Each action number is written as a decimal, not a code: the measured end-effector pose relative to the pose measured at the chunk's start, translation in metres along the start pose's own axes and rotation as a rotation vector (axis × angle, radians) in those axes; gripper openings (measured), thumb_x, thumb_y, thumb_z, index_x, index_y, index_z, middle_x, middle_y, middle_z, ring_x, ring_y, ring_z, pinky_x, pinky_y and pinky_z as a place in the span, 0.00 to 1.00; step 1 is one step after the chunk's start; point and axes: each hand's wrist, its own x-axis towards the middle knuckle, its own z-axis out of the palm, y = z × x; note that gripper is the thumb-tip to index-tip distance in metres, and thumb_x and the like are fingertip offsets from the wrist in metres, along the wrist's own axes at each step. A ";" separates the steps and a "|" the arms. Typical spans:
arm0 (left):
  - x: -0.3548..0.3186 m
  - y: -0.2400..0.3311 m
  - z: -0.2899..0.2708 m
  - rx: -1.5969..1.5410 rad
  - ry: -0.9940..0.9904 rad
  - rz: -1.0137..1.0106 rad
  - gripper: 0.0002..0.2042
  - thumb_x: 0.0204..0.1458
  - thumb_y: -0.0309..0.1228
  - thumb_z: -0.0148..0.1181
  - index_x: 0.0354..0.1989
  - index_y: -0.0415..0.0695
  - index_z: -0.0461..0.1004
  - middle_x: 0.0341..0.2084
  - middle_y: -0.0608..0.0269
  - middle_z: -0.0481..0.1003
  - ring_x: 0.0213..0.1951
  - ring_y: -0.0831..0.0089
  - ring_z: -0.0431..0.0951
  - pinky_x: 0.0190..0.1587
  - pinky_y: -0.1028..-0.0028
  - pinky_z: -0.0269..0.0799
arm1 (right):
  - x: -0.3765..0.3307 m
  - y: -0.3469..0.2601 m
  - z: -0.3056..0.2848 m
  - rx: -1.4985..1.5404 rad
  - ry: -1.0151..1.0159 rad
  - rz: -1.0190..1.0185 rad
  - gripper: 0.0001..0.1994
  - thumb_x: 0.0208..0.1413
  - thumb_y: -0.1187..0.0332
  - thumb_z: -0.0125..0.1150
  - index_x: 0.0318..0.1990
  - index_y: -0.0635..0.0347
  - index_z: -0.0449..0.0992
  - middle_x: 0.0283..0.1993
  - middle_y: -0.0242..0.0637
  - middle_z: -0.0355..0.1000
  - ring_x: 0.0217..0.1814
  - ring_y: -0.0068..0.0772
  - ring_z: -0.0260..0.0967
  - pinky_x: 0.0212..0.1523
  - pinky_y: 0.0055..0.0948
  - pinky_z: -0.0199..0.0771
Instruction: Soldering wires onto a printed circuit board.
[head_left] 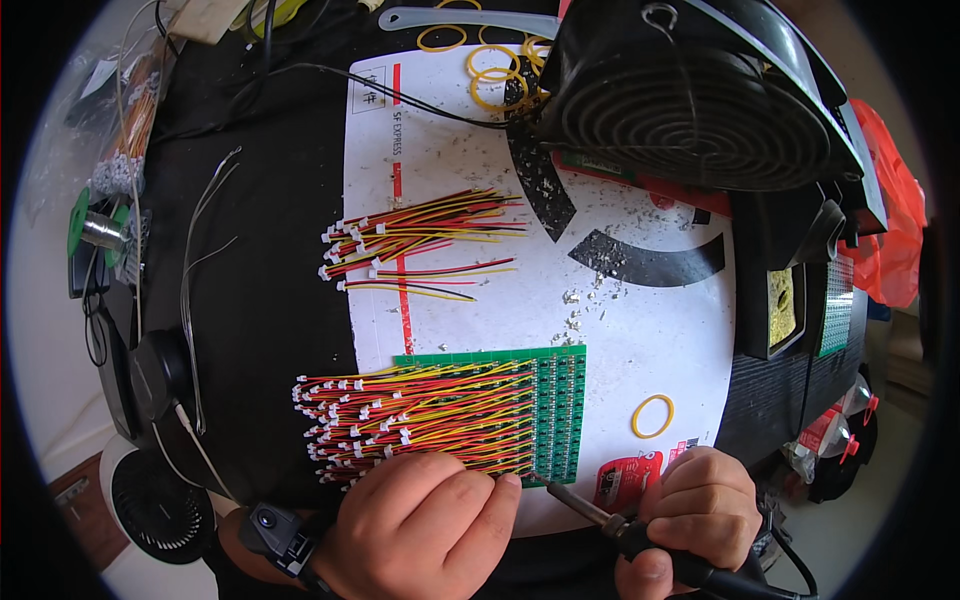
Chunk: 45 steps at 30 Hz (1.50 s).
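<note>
A green circuit board (560, 420) lies on the white sheet, with rows of red, yellow and black wires (450, 410) across it. White connectors at their free ends overhang its left side. My left hand (430, 525) is closed in a pinch at the board's near edge; the fingers hide what is between them. Wrapped in my right hand (705, 510) is a soldering iron (590, 508), its tip close to my left fingertips at the near right of the wires. Farther back lies a loose bunch of similar connector wires (430, 235).
A black fan unit (690, 110) stands at the back right, near yellow rubber bands (495, 75). A yellow sponge (782, 305) sits in a holder on the right. Solder wire on a green spool (95, 228) is at the left. Pale scraps litter the white sheet (650, 330).
</note>
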 end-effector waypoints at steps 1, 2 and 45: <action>-0.001 0.000 0.000 0.005 -0.002 -0.004 0.09 0.37 0.18 0.65 0.31 0.32 0.82 0.23 0.60 0.74 0.24 0.65 0.73 0.26 0.70 0.72 | 0.000 0.001 0.001 0.003 0.000 -0.003 0.10 0.52 0.71 0.67 0.31 0.68 0.72 0.19 0.37 0.67 0.17 0.30 0.62 0.19 0.28 0.64; -0.001 -0.001 0.001 0.006 -0.004 -0.007 0.09 0.37 0.18 0.65 0.31 0.32 0.82 0.23 0.60 0.74 0.24 0.65 0.73 0.26 0.70 0.72 | 0.000 0.002 0.001 0.005 -0.001 -0.002 0.10 0.52 0.71 0.67 0.31 0.68 0.72 0.19 0.37 0.67 0.17 0.30 0.62 0.19 0.28 0.64; 0.021 -0.068 -0.032 0.255 0.278 -0.415 0.06 0.48 0.15 0.65 0.34 0.35 0.80 0.32 0.54 0.77 0.32 0.60 0.79 0.35 0.69 0.73 | -0.030 0.009 0.015 -0.175 0.342 -0.045 0.12 0.54 0.60 0.58 0.32 0.59 0.67 0.16 0.31 0.59 0.18 0.24 0.57 0.22 0.25 0.56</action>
